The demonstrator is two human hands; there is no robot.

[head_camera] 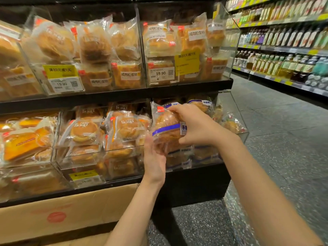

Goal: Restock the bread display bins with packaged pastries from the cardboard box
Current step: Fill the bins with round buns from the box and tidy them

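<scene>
While both hands pinch the clear blue-banded pastry bag (167, 128), left hand (154, 157) at seven o'clock, right hand (193, 126) at three, overfilling the clear acrylic bin (236, 107) could crush it.

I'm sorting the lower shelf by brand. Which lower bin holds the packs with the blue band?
The rightmost lower bin, where both hands hold a blue-banded pack; the other lower bins hold orange and white-lettered packs.

- Glossy, crinkled clear plastic on pastry packet (166, 126).
- Smooth transparent acrylic for display bin (234, 105).
- Matt brown corrugated cardboard for box (74, 212).
- Speckled, polished stone for floor (284, 139).
</scene>
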